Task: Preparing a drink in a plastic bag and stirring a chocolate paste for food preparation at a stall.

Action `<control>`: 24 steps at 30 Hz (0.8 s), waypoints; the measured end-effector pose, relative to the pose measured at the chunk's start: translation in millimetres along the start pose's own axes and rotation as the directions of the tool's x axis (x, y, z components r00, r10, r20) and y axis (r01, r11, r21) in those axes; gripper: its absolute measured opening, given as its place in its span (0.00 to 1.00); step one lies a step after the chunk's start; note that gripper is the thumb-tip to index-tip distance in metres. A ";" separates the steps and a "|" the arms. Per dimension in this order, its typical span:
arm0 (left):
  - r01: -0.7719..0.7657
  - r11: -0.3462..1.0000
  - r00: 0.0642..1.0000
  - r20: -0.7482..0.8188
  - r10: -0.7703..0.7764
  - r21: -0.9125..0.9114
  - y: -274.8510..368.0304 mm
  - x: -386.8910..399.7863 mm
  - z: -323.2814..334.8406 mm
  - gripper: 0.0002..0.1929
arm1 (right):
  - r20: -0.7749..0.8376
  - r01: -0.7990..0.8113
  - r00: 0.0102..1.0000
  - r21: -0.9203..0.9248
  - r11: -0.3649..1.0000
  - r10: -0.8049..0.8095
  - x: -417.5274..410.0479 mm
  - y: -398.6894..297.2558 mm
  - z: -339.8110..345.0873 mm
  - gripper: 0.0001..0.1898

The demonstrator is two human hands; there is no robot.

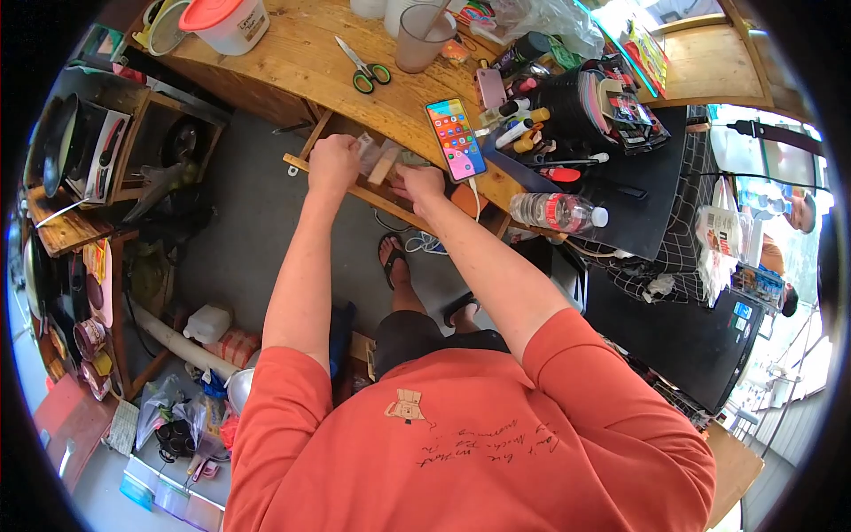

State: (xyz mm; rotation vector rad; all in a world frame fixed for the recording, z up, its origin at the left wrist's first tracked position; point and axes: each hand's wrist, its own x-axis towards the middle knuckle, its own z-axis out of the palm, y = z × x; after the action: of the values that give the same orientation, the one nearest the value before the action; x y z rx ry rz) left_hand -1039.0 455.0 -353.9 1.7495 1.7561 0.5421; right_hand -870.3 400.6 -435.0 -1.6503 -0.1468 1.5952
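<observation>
An open wooden drawer (380, 197) juts out from under the wooden counter (292, 63). My left hand (334, 163) is curled over the drawer's left part, against a clear plastic packet (366, 151); its fingertips are hidden, so a grip is unclear. Inside the drawer, my right hand (420, 184) has its fingers beside a tan flat block (383, 166), partly out of sight. Whether it holds the block cannot be made out. A brown-orange item (467, 199) lies in the drawer's right end. On the counter edge above rests a lit smartphone (456, 139) with a white cable plugged in.
Green-handled scissors (364, 68), a plastic cup (423, 40) and a red-lidded tub (233, 26) stand on the counter. At right are a water bottle (558, 211) and several markers (515, 132). A white cable (425, 243) lies on the floor near my feet.
</observation>
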 end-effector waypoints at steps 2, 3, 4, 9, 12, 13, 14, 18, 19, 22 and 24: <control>-0.048 0.999 0.998 -0.037 0.048 -0.002 25.1 11.8 3.4 0.10 | -0.063 0.134 0.976 -0.590 0.796 -0.211 19.4 -9.5 -32.8 0.24; -0.016 0.999 0.995 -0.100 0.020 0.036 11.6 5.0 -6.7 0.10 | -0.037 0.133 0.981 -0.590 0.796 -0.191 1.8 -13.9 -21.8 0.24; 0.039 0.995 0.994 -0.104 -0.029 0.097 -18.6 -6.0 -23.5 0.10 | 0.135 0.203 0.978 -0.783 0.588 -0.158 -36.9 -27.6 5.0 0.30; -0.209 0.977 0.975 0.086 0.205 0.033 36.8 -29.4 -91.6 0.09 | 0.562 0.828 0.349 -0.560 -0.035 -0.750 -137.8 -79.9 16.5 0.38; -0.446 0.877 0.862 0.178 0.475 -0.180 111.2 -72.8 -138.1 0.09 | 0.692 0.963 0.239 -0.257 0.077 -0.682 -198.9 -125.1 4.4 0.31; -0.422 0.880 0.876 0.153 0.457 -0.216 146.9 -91.4 -151.5 0.08 | 0.742 0.880 0.475 -0.386 0.277 -0.473 -223.1 -139.4 -12.8 0.20; -0.411 0.861 0.880 0.115 0.460 -0.300 171.4 -105.3 -156.2 0.07 | 0.740 0.902 0.429 -0.319 0.292 -0.518 -230.2 -139.3 -35.0 0.11; -0.496 0.782 0.819 0.096 0.566 -0.377 235.8 -168.1 -172.2 0.03 | 0.601 0.809 0.587 -0.422 0.408 -0.543 -334.8 -170.9 -125.9 0.08; -0.451 0.734 0.812 0.108 0.573 -0.507 253.9 -184.0 -162.3 0.03 | 0.563 0.819 0.573 -0.425 0.385 -0.596 -356.2 -176.7 -155.2 0.08; -0.433 0.565 0.752 0.064 0.656 -0.702 315.4 -227.5 -121.3 0.04 | 0.316 0.624 0.759 -0.099 0.775 -0.570 -420.8 -182.9 -245.3 0.07; -0.452 0.490 0.697 0.047 0.715 -0.745 340.9 -253.1 -92.6 0.04 | 0.225 0.565 0.794 0.071 0.822 -0.565 -451.5 -173.4 -307.1 0.10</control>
State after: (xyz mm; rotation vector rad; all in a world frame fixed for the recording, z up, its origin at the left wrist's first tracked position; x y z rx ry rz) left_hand -856.1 232.5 -28.4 1.6898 0.4809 0.9525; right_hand -611.1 105.3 -18.1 -1.2390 -0.7020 1.3040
